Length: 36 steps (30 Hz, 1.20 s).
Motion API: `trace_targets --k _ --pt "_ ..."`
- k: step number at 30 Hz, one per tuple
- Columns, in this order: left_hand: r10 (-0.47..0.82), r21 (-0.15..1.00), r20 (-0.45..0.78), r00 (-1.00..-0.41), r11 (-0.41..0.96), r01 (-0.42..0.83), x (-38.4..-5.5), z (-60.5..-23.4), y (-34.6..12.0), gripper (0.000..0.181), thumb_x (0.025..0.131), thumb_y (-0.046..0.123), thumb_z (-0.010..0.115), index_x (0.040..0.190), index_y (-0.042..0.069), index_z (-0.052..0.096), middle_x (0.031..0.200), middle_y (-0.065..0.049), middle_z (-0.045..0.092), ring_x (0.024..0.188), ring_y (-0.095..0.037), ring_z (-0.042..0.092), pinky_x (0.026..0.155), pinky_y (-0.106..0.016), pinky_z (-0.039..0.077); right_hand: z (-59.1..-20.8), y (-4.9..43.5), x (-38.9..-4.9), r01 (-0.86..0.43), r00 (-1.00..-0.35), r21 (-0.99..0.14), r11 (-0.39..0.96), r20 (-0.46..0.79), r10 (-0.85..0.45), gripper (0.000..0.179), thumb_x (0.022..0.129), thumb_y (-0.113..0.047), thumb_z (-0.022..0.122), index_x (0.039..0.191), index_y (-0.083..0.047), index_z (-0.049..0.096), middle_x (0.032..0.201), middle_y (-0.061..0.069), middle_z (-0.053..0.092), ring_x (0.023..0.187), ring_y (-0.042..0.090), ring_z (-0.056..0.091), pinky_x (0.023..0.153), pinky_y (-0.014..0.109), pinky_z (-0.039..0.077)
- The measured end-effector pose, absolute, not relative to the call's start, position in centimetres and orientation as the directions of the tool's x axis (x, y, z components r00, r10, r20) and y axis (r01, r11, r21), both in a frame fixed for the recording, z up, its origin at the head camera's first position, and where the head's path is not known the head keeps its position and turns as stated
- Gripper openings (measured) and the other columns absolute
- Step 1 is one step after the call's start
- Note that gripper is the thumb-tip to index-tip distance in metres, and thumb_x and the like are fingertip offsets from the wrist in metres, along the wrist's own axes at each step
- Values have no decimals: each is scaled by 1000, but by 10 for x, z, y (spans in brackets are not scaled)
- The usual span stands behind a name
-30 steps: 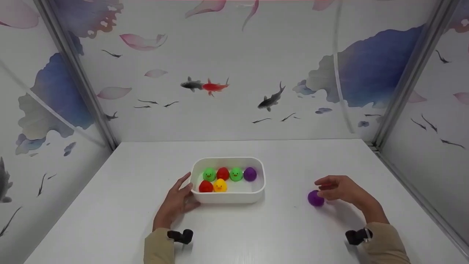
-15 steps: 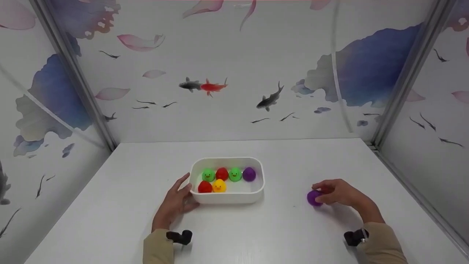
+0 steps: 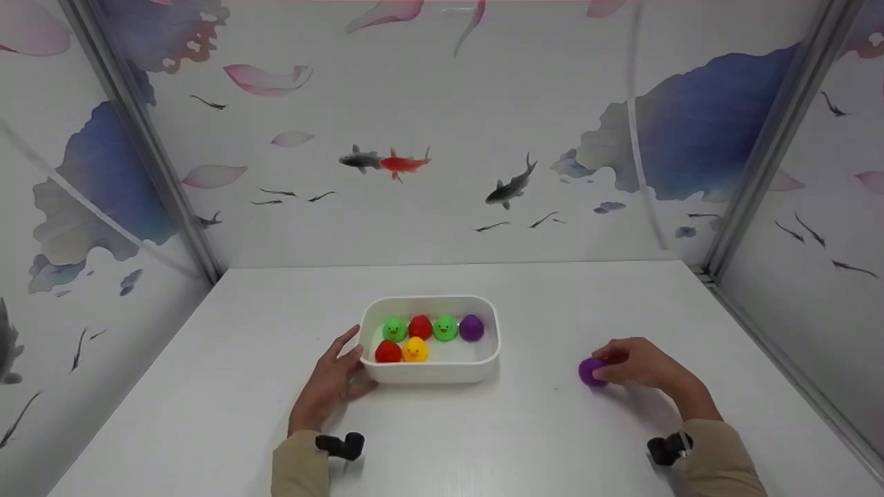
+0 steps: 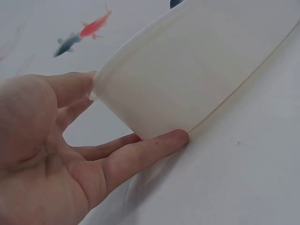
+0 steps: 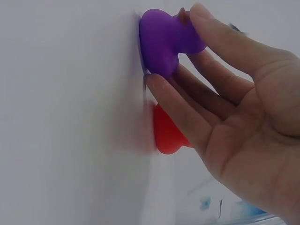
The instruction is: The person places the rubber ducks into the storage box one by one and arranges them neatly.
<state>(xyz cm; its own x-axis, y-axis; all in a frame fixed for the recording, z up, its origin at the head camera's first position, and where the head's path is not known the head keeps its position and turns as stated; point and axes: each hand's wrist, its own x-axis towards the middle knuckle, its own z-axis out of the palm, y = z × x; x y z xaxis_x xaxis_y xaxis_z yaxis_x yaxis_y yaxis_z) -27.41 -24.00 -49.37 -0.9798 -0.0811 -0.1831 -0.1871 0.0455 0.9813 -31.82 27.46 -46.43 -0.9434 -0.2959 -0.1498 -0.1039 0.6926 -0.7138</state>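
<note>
A purple toy duck stands on the table at the right. My right hand pinches it, with the thumb at its head in the right wrist view and other fingers around its far side and base. A red toy shows behind those fingers; the hand hides it in the head view. A white plastic box sits mid-table. My left hand rests on its left front corner, fingers spread and fairly straight, one fingertip low on the front wall and the thumb at the rim.
Inside the box lie two green toy ducks, a yellow duck, two red toys and a purple one. Printed wall panels enclose the white table at the back and sides.
My right hand has lowered slightly, and its fingers and thumb have closed around the purple duck. The left hand and the box have stayed in place.
</note>
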Motion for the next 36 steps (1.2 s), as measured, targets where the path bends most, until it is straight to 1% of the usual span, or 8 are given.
trace_targets --k 4,8,11,17,22,26,32,36 --pt "-83 981 -188 -979 41 -192 -275 -494 -240 55 105 34 50 157 37 30 159 -17 39 137 -39 51 94 -45 59 -463 272 -319 -54 -948 -746 663 -171 -268 48 85 -32 80 121 -4 67 115 12 66 102 22 61 85 33 59" --pt "-78 981 -185 -980 37 -189 -275 -493 -239 55 105 34 51 157 37 30 160 -17 38 139 -39 50 94 -45 59 -460 269 -318 -21 -954 -767 641 -176 -243 50 84 -35 81 123 -8 66 117 13 62 104 23 61 86 32 59" --pt "-75 982 -180 -981 35 -183 -274 -493 -239 56 104 37 53 156 38 31 160 -16 39 139 -38 50 94 -44 59 -457 266 -318 -30 -954 -779 626 -164 -250 50 85 -37 80 124 -9 66 122 15 62 102 22 63 88 34 60" --pt "-82 983 -179 -981 38 -182 -273 -492 -239 56 104 37 53 156 38 32 159 -16 40 139 -38 49 94 -42 60 -447 257 -316 -47 -953 -791 609 -146 -264 51 85 -39 79 125 -11 65 127 17 62 99 20 66 91 40 59" --pt "-74 983 -178 -981 41 -181 -273 -492 -241 55 105 34 51 156 37 31 159 -17 40 138 -38 51 94 -43 59 -443 246 -314 -107 -930 -836 538 -107 -351 47 87 -34 78 123 -7 65 133 20 60 102 20 69 92 37 60" --pt "-73 984 -175 -982 32 -177 -271 -491 -242 55 106 33 50 157 34 30 158 -18 42 136 -37 53 94 -45 59 -440 235 -314 -137 -912 -854 503 -89 -400 45 90 -31 76 123 -3 64 133 23 59 105 21 69 93 36 60" --pt "-71 980 -191 -979 36 -194 -274 -491 -241 55 105 35 50 157 36 30 159 -17 40 136 -37 52 95 -45 59 -432 216 -309 -118 -923 -833 541 -109 -368 44 90 -33 75 124 -6 64 130 18 62 105 22 70 95 40 59" --pt "-70 979 -196 -978 39 -199 -275 -492 -242 55 105 36 51 156 37 30 160 -16 38 139 -37 50 95 -44 59 -428 199 -304 -152 -923 -838 524 -69 -379 44 90 -31 75 124 -6 63 128 19 64 110 28 69 97 44 59"
